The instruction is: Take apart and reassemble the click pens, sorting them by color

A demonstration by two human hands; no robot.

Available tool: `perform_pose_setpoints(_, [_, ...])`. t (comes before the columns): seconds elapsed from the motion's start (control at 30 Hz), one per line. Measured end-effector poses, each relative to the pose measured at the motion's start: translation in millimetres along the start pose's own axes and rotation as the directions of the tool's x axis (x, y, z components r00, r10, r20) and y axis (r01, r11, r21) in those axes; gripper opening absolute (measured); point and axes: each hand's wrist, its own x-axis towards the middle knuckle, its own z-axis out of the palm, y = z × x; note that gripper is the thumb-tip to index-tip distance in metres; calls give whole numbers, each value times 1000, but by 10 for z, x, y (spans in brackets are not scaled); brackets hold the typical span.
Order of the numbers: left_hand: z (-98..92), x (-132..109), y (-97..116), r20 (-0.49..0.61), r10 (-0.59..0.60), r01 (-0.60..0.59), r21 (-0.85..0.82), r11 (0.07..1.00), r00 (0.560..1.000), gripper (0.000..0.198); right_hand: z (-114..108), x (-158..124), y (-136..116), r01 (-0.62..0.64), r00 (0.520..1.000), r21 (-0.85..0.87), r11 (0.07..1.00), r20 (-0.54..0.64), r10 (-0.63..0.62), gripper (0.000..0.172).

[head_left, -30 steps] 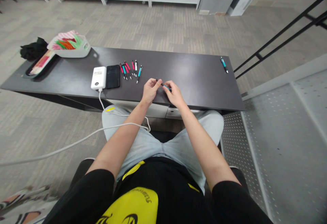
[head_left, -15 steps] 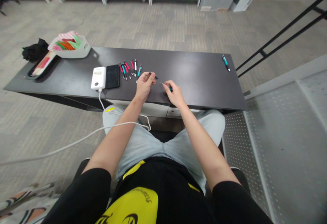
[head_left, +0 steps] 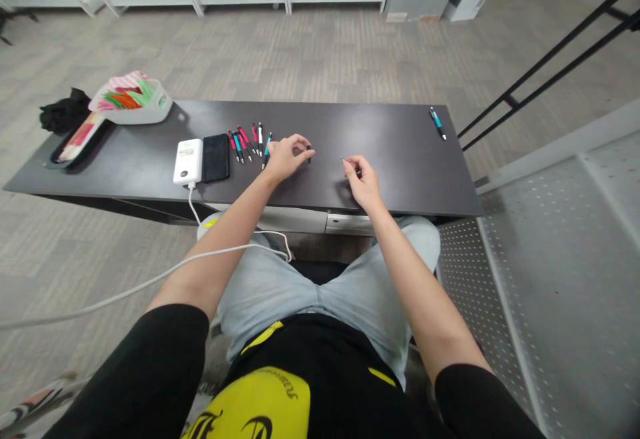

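Where the left grip (head_left: 287,157) pinches, a black piece (head_left: 309,156) protrudes.

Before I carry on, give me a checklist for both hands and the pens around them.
1. Small black pen piece at the left hand's fingertips: ok.
2. Slim silver-tipped pen part in the right hand: ok.
3. Hands apart: ok.
4. Black piece off the dark grey tabletop: cannot tell.
5. Left hand not touching the nearest teal-and-black pen: cannot tell; they overlap in view.

Dk tbl (head_left: 390,149), pens (head_left: 245,139), phone (head_left: 216,157), wht bskt (head_left: 145,116)
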Motion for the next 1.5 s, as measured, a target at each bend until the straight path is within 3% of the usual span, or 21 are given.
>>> perform_pose_setpoints(0.23, [89,-31,-180,47,48,-53,103,993,998,23,-46,22,107,-43,999,49,998,-8,44,34])
perform_pose_setpoints(0.43, [-42,-141,-172,192,73,-92,92,991,979,51,-48,20,89,-56,998,48,997,-4,56,32])
perform_pose_setpoints(0.57, [-38,-160,-159,153,88,-92,16,996,984,42,-54,20,84,-34,999,58,998,-1,34,39])
perform_pose_setpoints(0.97, [-42,-267,-197,33,115,-111,-98,989,993,55,-65,27,95,-25,1000,66,998,10,24,39])
perform_pose_setpoints(1.2, [-17,-242,-254,44,114,-111,-64,992,993,59,-71,15,92,-23,1000,39,999,7,22,40])
perform_pose_setpoints(1.5, [-17,-221,-290,77,99,-104,54,993,992,45,-61,11,73,-47,999,18,999,8,47,38])
